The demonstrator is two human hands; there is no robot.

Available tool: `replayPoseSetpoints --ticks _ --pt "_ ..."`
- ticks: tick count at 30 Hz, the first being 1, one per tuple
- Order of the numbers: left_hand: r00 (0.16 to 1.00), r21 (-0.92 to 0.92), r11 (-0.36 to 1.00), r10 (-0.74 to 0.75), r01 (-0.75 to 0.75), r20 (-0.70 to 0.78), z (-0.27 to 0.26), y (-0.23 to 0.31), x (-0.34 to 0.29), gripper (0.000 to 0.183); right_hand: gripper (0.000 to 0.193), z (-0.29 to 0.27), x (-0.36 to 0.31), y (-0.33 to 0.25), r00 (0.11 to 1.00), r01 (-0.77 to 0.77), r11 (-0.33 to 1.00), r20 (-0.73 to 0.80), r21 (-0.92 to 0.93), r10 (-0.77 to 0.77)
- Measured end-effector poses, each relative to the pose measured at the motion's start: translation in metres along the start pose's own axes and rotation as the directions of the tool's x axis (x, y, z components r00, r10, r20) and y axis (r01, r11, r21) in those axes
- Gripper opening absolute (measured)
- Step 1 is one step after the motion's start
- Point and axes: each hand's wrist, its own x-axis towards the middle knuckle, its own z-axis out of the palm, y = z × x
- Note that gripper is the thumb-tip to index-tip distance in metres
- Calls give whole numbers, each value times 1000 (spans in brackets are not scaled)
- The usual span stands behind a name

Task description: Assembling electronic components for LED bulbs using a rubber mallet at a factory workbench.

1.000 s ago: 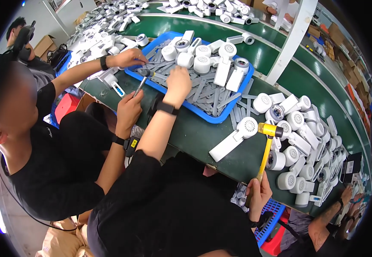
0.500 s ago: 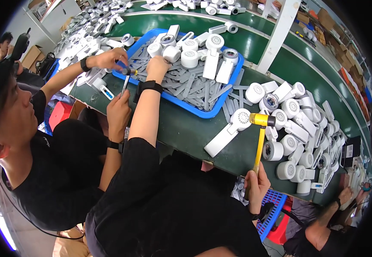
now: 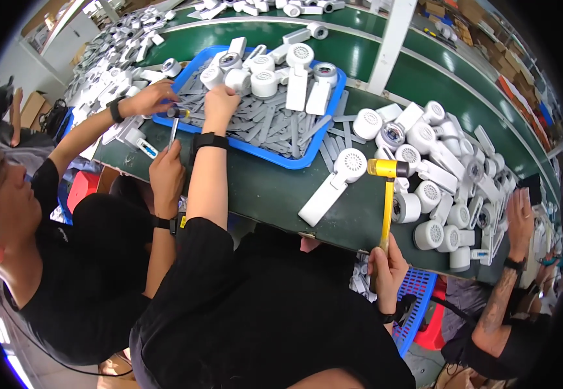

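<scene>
My left hand [image 3: 222, 107] is over the blue tray [image 3: 275, 159], its fingers closed among grey plastic strips [image 3: 265, 126]. What they pinch, if anything, is hidden. White handheld fans [image 3: 264, 84] lie beside it in the tray. In my right hand [image 3: 388, 266] is the handle of a mallet [image 3: 387, 170], held upright with its yellow and black head above the bench edge. A single white fan [image 3: 333, 188] rests on the green bench, left of the mallet head.
A heap of white fans [image 3: 437, 175] covers the right of the bench. On my left, a co-worker's hand [image 3: 167, 172] holds another hammer by the tray. Another person's hand [image 3: 520, 217] reaches to the heap's right side. A white post [image 3: 388, 52] rises behind the tray.
The whole view has shifted, so the bench sits further left. My left hand stays at the tray, my right keeps the mallet upright. The right-hand co-worker's hand has moved up to the heap.
</scene>
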Motion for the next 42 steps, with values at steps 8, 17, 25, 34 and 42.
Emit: replayPoseSetpoints --ticks 8,17,25,34,42 --pt "973 -514 854 -38 -88 -229 -43 33 -28 18 42 11 20 -21 997 64 988 -25 -139 -68" --pt "988 -916 390 152 -95 -37 -84 136 -141 7 38 51 104 -36 928 370 883 73 -289 -366" --pt "862 -624 775 381 -100 334 -71 170 -234 28 34 70 125 -43 923 377 658 210 -651 -321" --pt "780 -409 814 547 -412 303 -64 138 -242 41 34 65 75 -46 941 305 584 147 -752 -304" --pt "811 -562 731 560 -387 170 -85 115 -217 50 33 60 33 -57 983 163 660 60 -733 -175"
